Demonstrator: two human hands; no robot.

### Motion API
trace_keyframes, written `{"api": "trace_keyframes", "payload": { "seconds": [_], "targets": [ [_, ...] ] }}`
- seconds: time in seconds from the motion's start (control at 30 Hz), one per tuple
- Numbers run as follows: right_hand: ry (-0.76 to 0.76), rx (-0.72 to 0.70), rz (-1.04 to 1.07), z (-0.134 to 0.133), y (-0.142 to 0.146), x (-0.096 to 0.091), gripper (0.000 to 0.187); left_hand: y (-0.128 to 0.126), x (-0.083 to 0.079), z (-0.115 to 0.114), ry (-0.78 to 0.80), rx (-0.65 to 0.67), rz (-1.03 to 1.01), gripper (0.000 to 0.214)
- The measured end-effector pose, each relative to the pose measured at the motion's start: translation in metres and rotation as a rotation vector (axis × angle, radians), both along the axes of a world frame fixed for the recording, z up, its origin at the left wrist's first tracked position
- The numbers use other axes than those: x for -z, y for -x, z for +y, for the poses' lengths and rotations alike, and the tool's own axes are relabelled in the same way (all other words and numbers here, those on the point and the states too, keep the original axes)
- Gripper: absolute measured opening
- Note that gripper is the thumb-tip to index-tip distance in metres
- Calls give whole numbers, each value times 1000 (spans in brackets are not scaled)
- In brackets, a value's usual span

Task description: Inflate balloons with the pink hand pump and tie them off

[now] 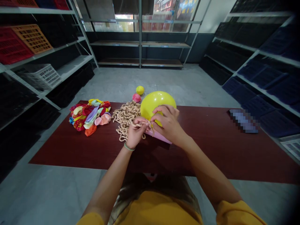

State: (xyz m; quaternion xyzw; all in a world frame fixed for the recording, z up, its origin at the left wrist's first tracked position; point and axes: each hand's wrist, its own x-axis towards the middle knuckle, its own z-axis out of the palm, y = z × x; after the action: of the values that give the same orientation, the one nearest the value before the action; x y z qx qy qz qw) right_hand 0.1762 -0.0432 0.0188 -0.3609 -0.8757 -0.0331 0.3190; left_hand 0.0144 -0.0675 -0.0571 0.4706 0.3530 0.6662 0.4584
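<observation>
A large inflated yellow balloon (pixel 156 104) rests on the dark red table (pixel 211 140), and my right hand (pixel 167 123) grips it low down near its neck. My left hand (pixel 136 132), with a green band on its wrist (pixel 129 147), pinches a beige rubber loop (pixel 138 124) close to that neck. A flat pink piece (pixel 159 136) lies under my hands. Left of them is a heap of beige loops (pixel 125 119), then a pile of limp multicoloured balloons (pixel 89 116). A small yellow balloon (pixel 140 90) and a small pink balloon (pixel 136 97) sit on the floor beyond the table.
Metal shelves (pixel 140 43) stand ahead and along both sides, holding red, orange and white crates (pixel 39 76) on the left and navy trays (pixel 269 75) on the right. A blurred flat object (pixel 243 120) lies at the table's right. Concrete floor surrounds the table.
</observation>
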Motion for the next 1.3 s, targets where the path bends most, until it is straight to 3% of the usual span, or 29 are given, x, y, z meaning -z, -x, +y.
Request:
{"api": "trace_keyframes", "payload": {
  "seconds": [0.3,0.77,1.07,1.3],
  "targets": [
    [-214,74,-123,-5,1,0,4,-1,3,3,11,-48,16,20],
    [-143,-5,-152,2,-12,-5,10,2,1,1,46,38,91,21],
    [-370,83,-238,-5,-12,0,16,1,-3,-1,86,69,52,23],
    [-190,76,-116,-7,-12,6,20,1,-1,2,140,50,-59,26]
  ]
}}
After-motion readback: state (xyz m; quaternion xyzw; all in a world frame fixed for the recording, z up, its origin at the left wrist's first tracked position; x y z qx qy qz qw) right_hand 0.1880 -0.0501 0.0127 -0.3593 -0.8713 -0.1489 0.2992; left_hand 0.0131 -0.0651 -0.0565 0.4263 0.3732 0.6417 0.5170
